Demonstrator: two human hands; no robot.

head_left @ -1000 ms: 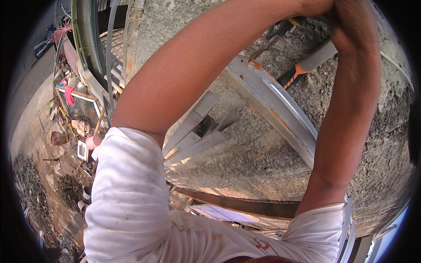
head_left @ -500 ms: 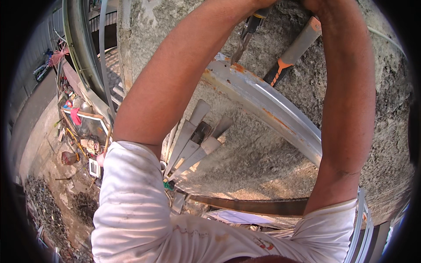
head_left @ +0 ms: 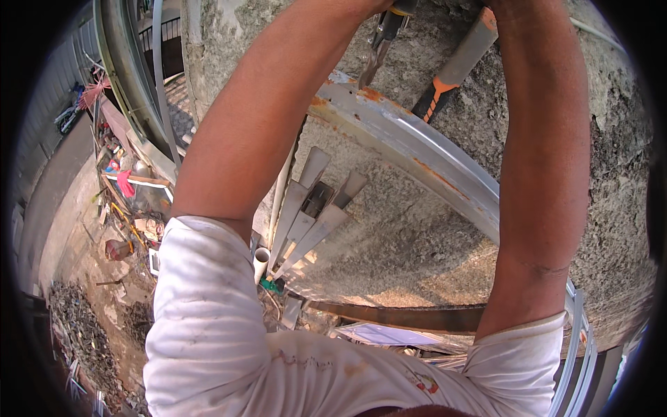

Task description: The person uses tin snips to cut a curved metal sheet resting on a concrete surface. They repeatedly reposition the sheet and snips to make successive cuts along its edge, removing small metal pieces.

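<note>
Both arms reach up to the upper edge of the picture, where my hands are mostly cut off. Only the wrist end of my left hand (head_left: 379, 4) shows, beside a black-and-yellow tool with a twisted metal bit (head_left: 375, 57). The bit's tip comes down close to the rusty end of a grey metal rail (head_left: 406, 146). My right hand (head_left: 517, 5) is at the upper end of a tool handle (head_left: 460, 59), grey and orange with a black striped end. The fingers of both hands are out of sight, so their grip cannot be seen.
Rough concrete (head_left: 396, 229) lies behind the rail. Several flat metal strips (head_left: 306, 219) stand bundled beside a white pipe (head_left: 261, 257). A brown beam (head_left: 410, 318) crosses below. Down at the left are rubble (head_left: 80, 333), a pink cloth (head_left: 125, 182) and scattered scrap. Metal profiles (head_left: 573, 347) rise at the right.
The view has shifted slightly, so the rail, both tools and my arms sit a little higher and further left. More of the white pipe shows beside my left sleeve.
</note>
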